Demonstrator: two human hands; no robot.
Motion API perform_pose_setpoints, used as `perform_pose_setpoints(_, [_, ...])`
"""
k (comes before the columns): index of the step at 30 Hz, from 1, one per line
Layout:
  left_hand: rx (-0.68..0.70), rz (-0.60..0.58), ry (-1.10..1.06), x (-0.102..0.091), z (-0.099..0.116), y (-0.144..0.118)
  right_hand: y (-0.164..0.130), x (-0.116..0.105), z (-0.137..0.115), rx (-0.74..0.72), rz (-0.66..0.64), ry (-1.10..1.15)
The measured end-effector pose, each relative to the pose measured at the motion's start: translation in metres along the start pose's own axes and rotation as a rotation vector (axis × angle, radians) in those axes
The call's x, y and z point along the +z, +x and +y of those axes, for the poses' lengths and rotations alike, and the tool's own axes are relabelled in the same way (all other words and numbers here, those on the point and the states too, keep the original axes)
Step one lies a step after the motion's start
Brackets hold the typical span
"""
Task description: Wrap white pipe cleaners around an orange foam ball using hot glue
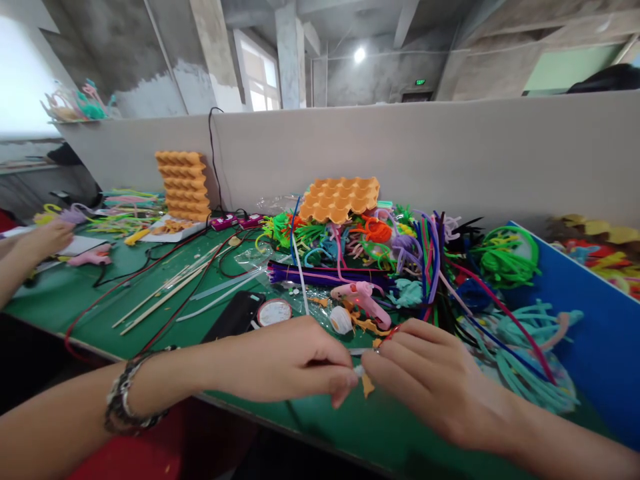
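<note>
Far left of the frame, a co-worker's hand (47, 238) rests by a pink glue gun (90, 255); wooden sticks (170, 287) slant across the green surface (75, 300). Low centre now: left hand (295, 360) pinched narrow, its grip meeting the right hand (430, 380) over a small orange piece (367, 385). The piece sits right between both sets of fingertips, hanging downward, equally near to each; whether either truly clamps it, I cannot tell. Above, another pink glue gun (363, 299), then an orange egg tray (340, 197) and a pipe-cleaner heap (435, 267), blue divider (590, 333) at right
</note>
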State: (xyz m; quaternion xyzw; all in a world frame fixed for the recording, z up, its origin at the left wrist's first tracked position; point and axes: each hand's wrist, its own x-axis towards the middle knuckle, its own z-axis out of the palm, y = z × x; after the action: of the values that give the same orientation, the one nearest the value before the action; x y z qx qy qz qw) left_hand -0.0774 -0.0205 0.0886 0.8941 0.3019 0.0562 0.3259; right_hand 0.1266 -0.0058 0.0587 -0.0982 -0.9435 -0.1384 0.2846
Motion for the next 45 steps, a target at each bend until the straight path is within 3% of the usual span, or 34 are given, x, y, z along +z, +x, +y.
perform_pose_setpoints(4, [0.123, 0.162, 0.697, 0.011, -0.001, -0.006, 0.005, 0.0, 0.0, 0.309, -0.242, 0.488])
perform_pose_setpoints(6, [0.2, 0.29, 0.916, 0.016, 0.0, -0.008, 0.003, 0.003, 0.001, 0.532, -0.355, 0.855])
perform_pose_setpoints(9, [0.325, 0.474, 1.054, 0.021, 0.0, -0.009, -0.002, 0.012, 0.002, 0.824, -0.521, 1.473])
perform_pose_setpoints(11, [0.347, 0.474, 1.01, 0.021, 0.0, -0.009, -0.005, 0.015, 0.002, 0.888, -0.591, 1.667])
perform_pose_setpoints(13, [0.286, 0.361, 0.821, 0.017, 0.0, -0.009, -0.003, 0.012, 0.001, 0.826, -0.538, 1.527])
perform_pose_setpoints(14, [0.229, 0.278, 0.677, 0.014, 0.0, -0.009, -0.001, 0.008, 0.001, 0.767, -0.477, 1.316])
perform_pose_setpoints(17, [-0.001, 0.068, 0.158, 0.002, 0.004, -0.008, 0.008, -0.008, 0.002, 0.416, -0.333, 0.622])
perform_pose_setpoints(22, [-0.171, -0.013, -0.368, -0.012, 0.006, -0.007, 0.013, -0.018, 0.007, -0.09, 0.019, -0.161])
perform_pose_setpoints(25, [-0.203, -0.068, -0.613, -0.012, 0.003, -0.006, 0.011, -0.015, 0.008, -0.249, 0.168, -0.389])
perform_pose_setpoints(28, [-0.178, -0.11, -0.797, -0.009, -0.001, -0.006, 0.01, -0.015, 0.009, -0.342, 0.186, -0.464])
perform_pose_setpoints(31, [-0.145, -0.107, -0.84, -0.007, -0.004, -0.005, 0.012, -0.018, 0.01, -0.359, 0.184, -0.466])
perform_pose_setpoints(35, [-0.152, -0.067, -0.543, -0.006, -0.002, -0.006, 0.014, -0.02, 0.01, -0.244, 0.105, -0.314])
perform_pose_setpoints(39, [-0.108, 0.109, 0.069, 0.005, 0.002, -0.009, 0.014, -0.019, 0.004, 0.0, -0.128, 0.099])
perform_pose_setpoints(42, [0.086, 0.329, 0.613, 0.018, 0.001, -0.009, 0.011, -0.014, 0.001, 0.337, -0.258, 0.547])
perform_pose_setpoints(45, [0.274, 0.554, 0.962, 0.029, -0.002, -0.007, 0.006, -0.003, -0.001, 0.746, -0.35, 1.196])
